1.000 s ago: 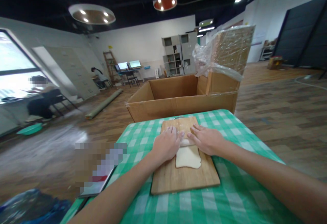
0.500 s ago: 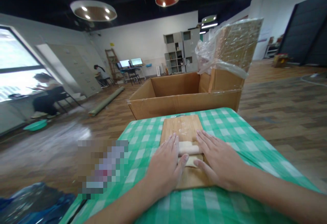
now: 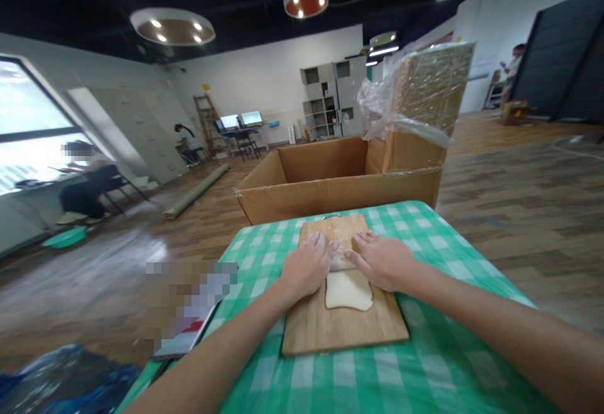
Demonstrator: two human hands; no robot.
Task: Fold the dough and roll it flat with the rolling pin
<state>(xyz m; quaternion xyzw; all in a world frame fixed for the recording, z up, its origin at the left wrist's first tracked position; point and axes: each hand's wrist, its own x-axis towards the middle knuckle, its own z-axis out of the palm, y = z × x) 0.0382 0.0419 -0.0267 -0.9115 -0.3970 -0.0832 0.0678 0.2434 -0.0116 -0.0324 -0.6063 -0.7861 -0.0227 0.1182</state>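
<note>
A wooden cutting board (image 3: 344, 332) lies lengthwise on a table with a green and white checked cloth. A flattened piece of pale dough (image 3: 348, 291) rests on it. Beyond the dough's visible part, a floury rolling pin (image 3: 340, 264) lies crosswise, its ends hidden under my hands. My left hand (image 3: 309, 265) rests on the pin's left end with fingers stretched forward. On the right end lies my right hand (image 3: 380, 258), fingers also extended flat and open. The thumbs point inward towards each other.
A flat, partly blurred item (image 3: 184, 338) lies at the table's left edge. Past the far edge stands a large open cardboard box (image 3: 325, 194) with a plastic-wrapped carton (image 3: 431, 93) on it. Blue plastic (image 3: 66, 379) lies on the floor at left. Several people are in the background.
Both hands have moved forward with the rolling pin towards the board's far end. More of the dough and the near part of the board now show. A person has appeared at far right.
</note>
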